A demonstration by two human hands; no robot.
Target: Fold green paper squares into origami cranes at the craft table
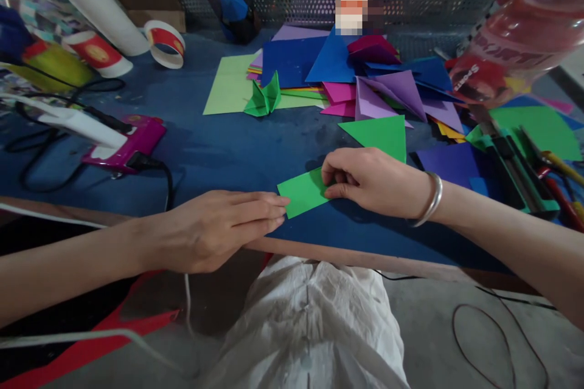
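A small folded green paper (303,192) lies flat on the blue bench (228,146), just above its near wooden edge at centre frame. The left hand (214,228) lies flat, fingers straight, its fingertips pressing the paper's left corner. The right hand (365,179), curled, pinches the paper's right end between thumb and fingers. Bare bench opens to the upper left of the paper. A green triangle (381,134) sits just behind the right hand, with a pile of coloured sheets (365,79) beyond and a pink tool (132,143) at left.
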